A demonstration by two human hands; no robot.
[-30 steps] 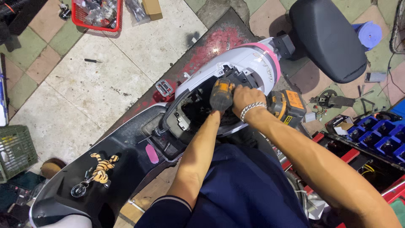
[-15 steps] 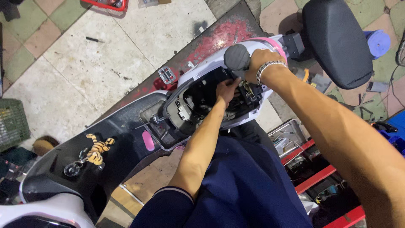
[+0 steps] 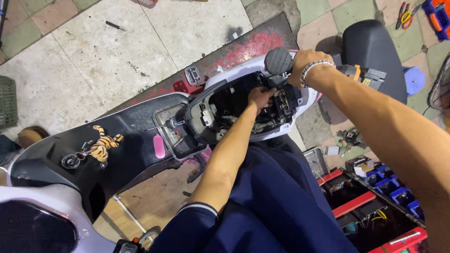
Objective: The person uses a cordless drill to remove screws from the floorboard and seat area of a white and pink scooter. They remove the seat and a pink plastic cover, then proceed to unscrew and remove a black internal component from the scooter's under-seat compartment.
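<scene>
Nearest lie a tiger toy [image 3: 104, 145] and keys on the scooter's black footboard [image 3: 126, 126]. Beyond it, the left hand [image 3: 260, 97] reaches into the open compartment [image 3: 220, 105] under the seat, fingers curled on parts inside; what they grip cannot be told. Farther, the right hand [image 3: 303, 63] is clamped around a power drill [image 3: 281, 61] above the compartment's rear edge.

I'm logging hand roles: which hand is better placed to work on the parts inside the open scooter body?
Likely the left hand: its fingers already reach inside the open compartment. The right hand is occupied, its grip closed on the cordless drill above.
</scene>
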